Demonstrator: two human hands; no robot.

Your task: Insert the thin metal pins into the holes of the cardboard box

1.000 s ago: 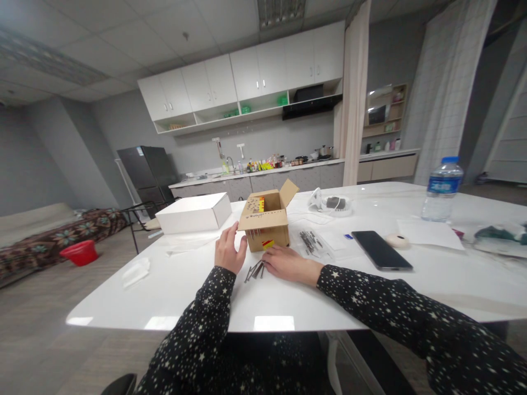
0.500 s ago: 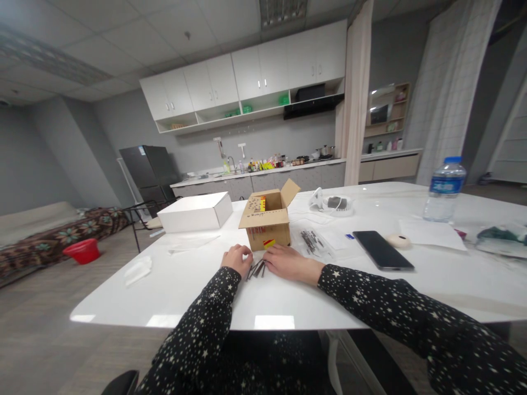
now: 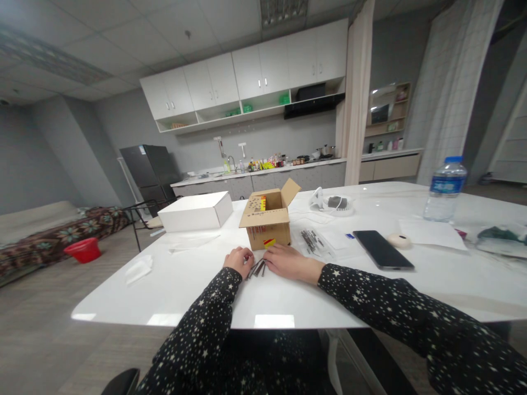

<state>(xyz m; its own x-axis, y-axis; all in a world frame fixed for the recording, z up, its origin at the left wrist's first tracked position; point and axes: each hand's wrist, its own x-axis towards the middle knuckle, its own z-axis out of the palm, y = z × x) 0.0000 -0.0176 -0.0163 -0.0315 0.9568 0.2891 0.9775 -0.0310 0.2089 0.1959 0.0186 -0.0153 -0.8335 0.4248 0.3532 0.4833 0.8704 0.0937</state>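
Observation:
Several thin dark metal strips (image 3: pixel 258 269) lie fanned out on the white table between my two hands, too small to name exactly. My left hand (image 3: pixel 239 260) rests at their left side, thumb and fingers curled together in a pinch; whatever is in the fingertips is hidden. From the right, my right hand (image 3: pixel 290 262) lies palm down, its fingers pressed together at the upper ends of the strips, with their tips partly hidden. Right behind both hands stands an open cardboard box (image 3: pixel 269 226), flaps out. A clear plastic bag (image 3: pixel 316 244) of similar dark pieces lies to the right.
A white box (image 3: pixel 195 211) stands left of the cardboard box, a crumpled tissue (image 3: pixel 139 269) nearer. On the right are a black phone (image 3: pixel 382 249), a round beige object (image 3: pixel 399 240), a white sheet (image 3: pixel 432 235) and a water bottle (image 3: pixel 444 192). A white cabled device (image 3: pixel 331 203) sits behind.
My left hand has shifted very slightly, its fingers still curled. The right hand, the strips and the boxes look the same.

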